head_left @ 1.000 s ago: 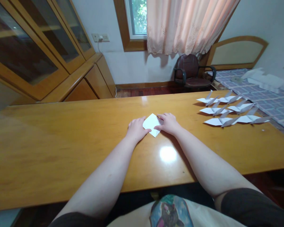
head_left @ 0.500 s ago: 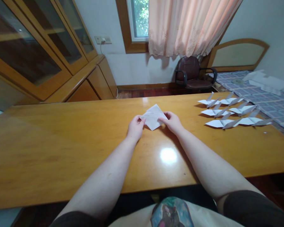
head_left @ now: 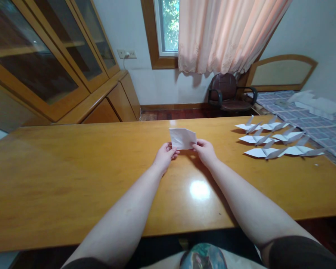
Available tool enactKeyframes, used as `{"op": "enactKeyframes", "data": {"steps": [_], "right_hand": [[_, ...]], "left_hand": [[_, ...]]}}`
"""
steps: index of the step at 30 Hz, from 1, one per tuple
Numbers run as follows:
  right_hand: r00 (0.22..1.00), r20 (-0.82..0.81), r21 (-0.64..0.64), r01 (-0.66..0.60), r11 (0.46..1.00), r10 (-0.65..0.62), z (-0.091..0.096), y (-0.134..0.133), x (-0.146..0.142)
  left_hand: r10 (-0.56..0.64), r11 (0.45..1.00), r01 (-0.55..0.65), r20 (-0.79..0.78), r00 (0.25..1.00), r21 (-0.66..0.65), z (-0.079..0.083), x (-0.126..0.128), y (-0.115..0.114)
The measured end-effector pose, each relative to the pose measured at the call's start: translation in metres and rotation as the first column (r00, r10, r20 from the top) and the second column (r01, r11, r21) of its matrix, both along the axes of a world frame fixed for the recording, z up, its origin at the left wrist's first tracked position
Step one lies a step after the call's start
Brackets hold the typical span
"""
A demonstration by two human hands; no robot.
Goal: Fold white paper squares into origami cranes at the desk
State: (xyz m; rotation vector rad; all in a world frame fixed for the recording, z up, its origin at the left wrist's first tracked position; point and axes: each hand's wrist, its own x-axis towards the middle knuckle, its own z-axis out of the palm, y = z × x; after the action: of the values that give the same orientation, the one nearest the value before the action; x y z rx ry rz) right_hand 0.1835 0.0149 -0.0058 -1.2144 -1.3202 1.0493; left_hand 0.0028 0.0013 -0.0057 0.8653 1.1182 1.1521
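Wooden tabletop [head_left: 72, 179] spreads before the wearer, with a cabinet [head_left: 72, 99] at ten o'clock and an office chair [head_left: 224, 91] at one. Straight ahead at twelve, a folded white paper [head_left: 183, 139] is held tilted up; whether its lower edge touches the tabletop, I cannot tell. The left hand [head_left: 163, 156] pinches its lower left corner, the right hand [head_left: 205, 151] its right edge (six paper birds [head_left: 256, 152] sit at two). This looks like turning or aligning between folds; another crease would call for flat paper and matched edges.
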Motion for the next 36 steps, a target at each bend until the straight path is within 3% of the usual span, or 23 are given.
{"op": "enactKeyframes", "data": {"steps": [2, 4, 7, 10, 12, 15, 18, 21, 25, 28, 32, 36], "right_hand": [[0.981, 0.152, 0.157, 0.096, 0.983, -0.120, -0.002, 0.001, 0.005], [0.931, 0.332, 0.289, 0.051, 0.956, -0.150, -0.003, 0.001, 0.009], [0.809, 0.588, 0.286, -0.225, 0.931, 0.015, -0.003, -0.002, 0.011], [0.658, 0.724, 0.187, -0.478, 0.858, 0.209, 0.000, -0.004, 0.008], [0.581, 0.757, 0.133, -0.585, 0.800, 0.299, 0.004, -0.006, 0.006], [0.535, 0.763, 0.089, -0.643, 0.761, 0.363, 0.011, -0.008, 0.004], [0.523, 0.773, 0.054, -0.616, 0.786, 0.358, 0.014, -0.010, 0.001], [0.526, 0.777, 0.026, -0.576, 0.817, 0.345, 0.011, -0.010, -0.001], [0.573, 0.784, 0.123, -0.520, 0.845, 0.239, 0.006, -0.006, 0.000], [0.582, 0.797, 0.156, -0.461, 0.874, 0.165, 0.004, -0.004, 0.004], [0.569, 0.789, 0.066, -0.450, 0.891, 0.229, 0.003, -0.004, 0.006], [0.605, 0.750, 0.056, -0.463, 0.885, 0.269, 0.004, -0.005, 0.002]], "left_hand": [[0.015, 0.999, -0.013, 0.042, 0.999, -0.041, 0.002, 0.002, 0.000], [-0.028, 0.998, 0.033, 0.101, 0.994, -0.046, 0.003, 0.003, 0.000], [-0.079, 0.996, 0.076, 0.086, 0.993, 0.039, -0.001, 0.002, 0.003], [0.012, 0.992, 0.016, -0.213, 0.977, 0.128, -0.008, -0.004, 0.008], [0.070, 0.984, 0.023, -0.504, 0.861, 0.175, -0.011, -0.010, 0.010], [0.117, 0.963, 0.135, -0.810, 0.574, 0.235, -0.008, -0.019, 0.010], [0.157, 0.950, 0.207, -0.932, 0.325, 0.232, -0.002, -0.024, 0.007], [0.145, 0.948, 0.255, -0.971, 0.188, 0.191, 0.003, -0.025, 0.004], [0.060, 0.913, 0.393, -0.988, 0.140, 0.111, 0.007, -0.023, 0.003], [0.022, 0.883, 0.460, -0.987, 0.158, 0.094, 0.007, -0.021, 0.002], [-0.020, 0.847, 0.524, -0.979, 0.204, 0.092, 0.006, -0.019, 0.000], [-0.057, 0.832, 0.547, -0.970, 0.238, 0.086, 0.007, -0.018, -0.003]]}}
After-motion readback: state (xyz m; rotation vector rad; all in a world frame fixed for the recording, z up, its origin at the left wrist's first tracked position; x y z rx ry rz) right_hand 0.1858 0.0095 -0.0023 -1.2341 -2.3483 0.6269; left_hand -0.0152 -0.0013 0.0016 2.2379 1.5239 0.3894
